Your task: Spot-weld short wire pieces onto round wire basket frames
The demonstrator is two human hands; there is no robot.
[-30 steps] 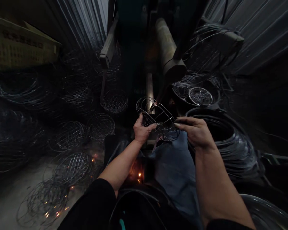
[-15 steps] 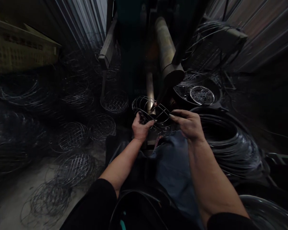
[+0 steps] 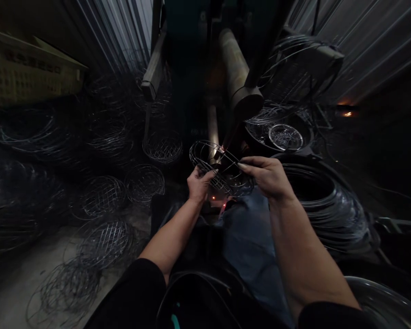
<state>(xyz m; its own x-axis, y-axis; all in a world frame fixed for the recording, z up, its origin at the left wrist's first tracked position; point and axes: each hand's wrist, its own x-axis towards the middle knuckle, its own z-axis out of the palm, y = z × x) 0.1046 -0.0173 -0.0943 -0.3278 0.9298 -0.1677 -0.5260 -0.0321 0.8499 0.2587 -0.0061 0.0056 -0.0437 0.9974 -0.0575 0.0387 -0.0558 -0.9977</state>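
Observation:
A round wire basket (image 3: pixel 222 171) is held up between both hands, its rim touching the tip of a welding electrode (image 3: pixel 226 140) that slants down from a thick cylinder (image 3: pixel 238 77). My left hand (image 3: pixel 198 183) pinches the basket's left rim, fingers closed on the wire. At the basket's right edge my right hand (image 3: pixel 265 176) grips the wire with fingers curled. A small glow shows at the contact point and just below the basket.
Several finished wire baskets (image 3: pixel 102 237) lie on the floor at left. A large coil of dark wire (image 3: pixel 325 205) sits at right, with a tub holding wire rings (image 3: pixel 286 136) behind it. Corrugated metal walls (image 3: pixel 373 41) close both sides.
The basket has been turned and tilted flatter against the electrode tip. Sparks that lay on the floor a second ago are gone; a faint glow now appears under the basket.

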